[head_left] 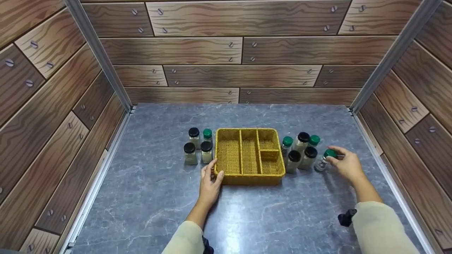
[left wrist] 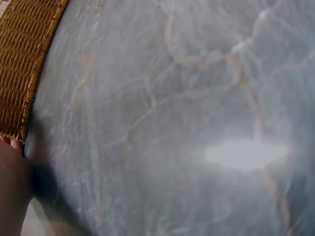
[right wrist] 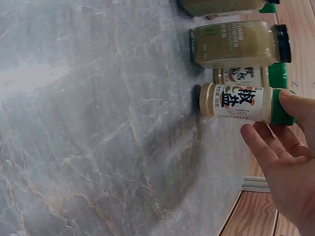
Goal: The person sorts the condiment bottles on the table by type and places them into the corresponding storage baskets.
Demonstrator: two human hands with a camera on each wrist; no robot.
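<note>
A yellow woven basket with divided compartments sits mid-table, none of them holding anything. At its front left corner, my left hand grips the rim, fingers along the side and thumb at the front. On the right, my right hand pinches the green cap of a small spice bottle between thumb and fingers. That spice bottle has a white label with dark characters and a pale filling. Whether its base touches the table cannot be told. The left wrist view shows only part of the basket and hand.
Left of the basket stand several spice jars, including a black-capped jar and a green-capped one. More stand close to its right side, among them a black-capped jar. Wood-patterned walls enclose the grey marbled table.
</note>
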